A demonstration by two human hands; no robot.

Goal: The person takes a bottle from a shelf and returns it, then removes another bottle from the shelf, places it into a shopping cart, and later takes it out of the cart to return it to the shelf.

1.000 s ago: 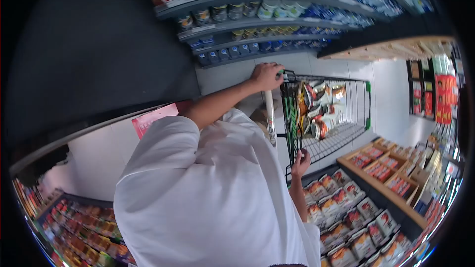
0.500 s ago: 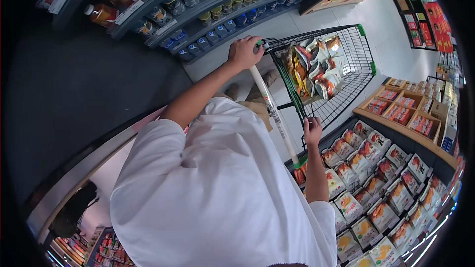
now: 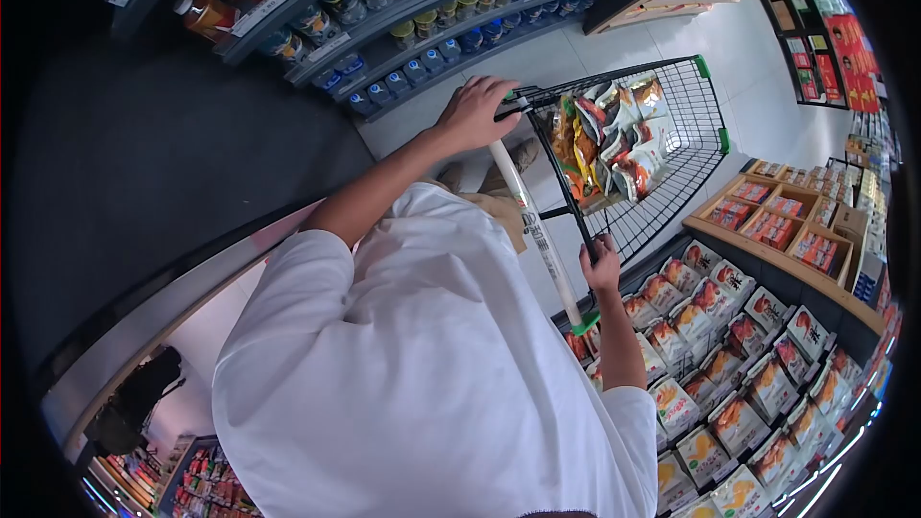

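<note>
A shopping cart [image 3: 711,151] with black wire sides and green corners stands at the centre right. Several snack bags [image 3: 614,139] lie heaped in its basket. The cart's white handle bar [image 3: 532,221] slants down beside my white shirt. At the bar's upper end, my left hand [image 3: 478,113] is closed around the handle's end and black corner frame; the fingertips are partly hidden. Further down, my right hand [image 3: 602,264] holds the black rear frame of the basket, its fingers wrapped round it, just above the bar's green lower end [image 3: 585,323].
Shelves with cups and bottles [image 3: 384,62] run along the top left. Packaged snacks stand in rows on a rack [image 3: 739,355] at the lower right. Behind them is a wooden bin [image 3: 787,221] with red packs. My shoes [image 3: 521,155] show behind the handle.
The view has turned, bringing the cart higher and more of the right-hand snack rack into sight. Both hands stay on the cart; my left hand has shifted slightly on the handle's end.
</note>
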